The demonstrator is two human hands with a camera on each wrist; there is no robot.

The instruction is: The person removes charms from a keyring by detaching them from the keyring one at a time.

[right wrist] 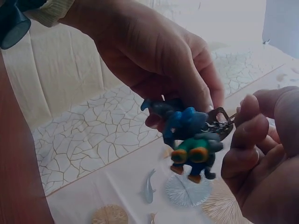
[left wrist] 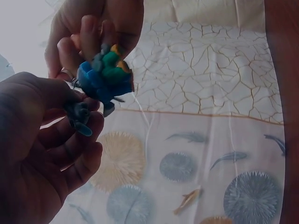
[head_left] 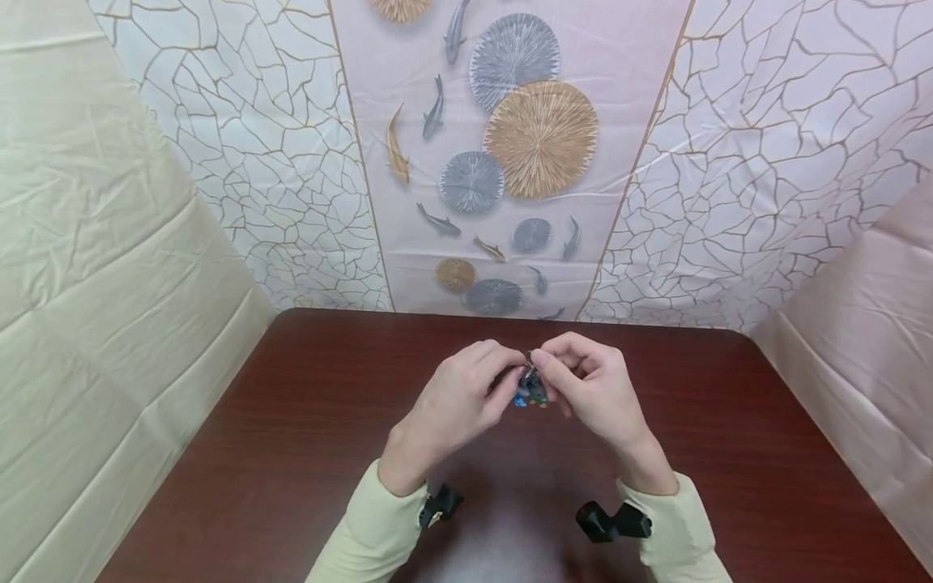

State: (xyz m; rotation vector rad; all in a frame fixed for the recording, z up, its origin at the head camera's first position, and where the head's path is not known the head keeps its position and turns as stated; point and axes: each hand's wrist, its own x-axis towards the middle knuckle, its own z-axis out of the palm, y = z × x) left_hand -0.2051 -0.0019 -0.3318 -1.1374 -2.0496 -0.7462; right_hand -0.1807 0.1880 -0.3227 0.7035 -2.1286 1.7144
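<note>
Both hands meet over the table around a bunch of small figurines on a keychain (head_left: 532,389). In the right wrist view, a figurine (right wrist: 191,147) shows blue, green and orange parts and hangs by a short metal chain (right wrist: 216,127). My left hand (head_left: 461,395) pinches the chain end between thumb and forefinger. The right hand (head_left: 594,390) grips the other side of the keychain, its thumb beside a brown metal ring (right wrist: 228,122). A dark grey-blue figurine (left wrist: 79,115) lies against the left fingertips in the left wrist view. Fingers hide part of the metal pieces.
A dark reddish-brown table (head_left: 291,453) lies beneath the hands. Behind it hangs a patterned cloth (head_left: 481,243), with plain cream cloth (head_left: 109,308) at the left side. A black wrist camera (head_left: 440,506) sits at the left cuff, another camera (head_left: 611,521) at the right.
</note>
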